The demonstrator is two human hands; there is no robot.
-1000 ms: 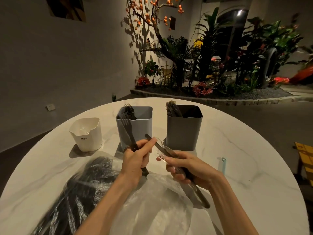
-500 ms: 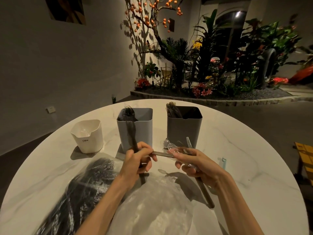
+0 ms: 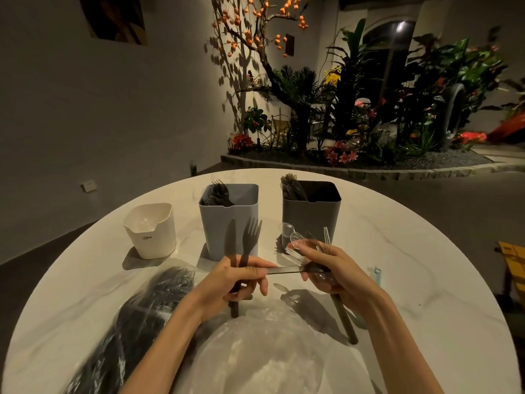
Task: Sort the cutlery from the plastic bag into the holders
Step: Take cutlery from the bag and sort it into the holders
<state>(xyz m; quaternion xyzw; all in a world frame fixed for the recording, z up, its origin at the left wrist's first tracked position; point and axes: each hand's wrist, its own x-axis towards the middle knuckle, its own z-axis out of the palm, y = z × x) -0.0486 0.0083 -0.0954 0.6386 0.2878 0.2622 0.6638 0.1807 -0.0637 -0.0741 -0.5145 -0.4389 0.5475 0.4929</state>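
Note:
My left hand (image 3: 238,281) grips a dark fork (image 3: 250,237) and a dark knife (image 3: 230,243), both pointing up in front of the blue-grey holder (image 3: 230,220). Its fingertips also pinch the end of a second dark knife (image 3: 287,270) that lies level between my hands. My right hand (image 3: 332,273) holds several clear plastic spoons and forks (image 3: 301,243) and the other end of that level knife, with a dark handle sticking out below it. The dark grey holder (image 3: 311,214) holds dark knives, the blue-grey one dark forks, the white holder (image 3: 150,231) clear pieces. The plastic bag (image 3: 199,336) lies below my wrists.
The round white marble table (image 3: 412,280) carries everything. A small light-blue clip (image 3: 377,275) lies to the right of my right hand. A yellow object (image 3: 514,260) stands beyond the table's right edge. A planted bed with a tree fills the background.
The left hand now holds a dark knife beside the fork, both upright in front of the blue-grey holder. The knife between my hands has turned level. Both hands sit slightly lower.

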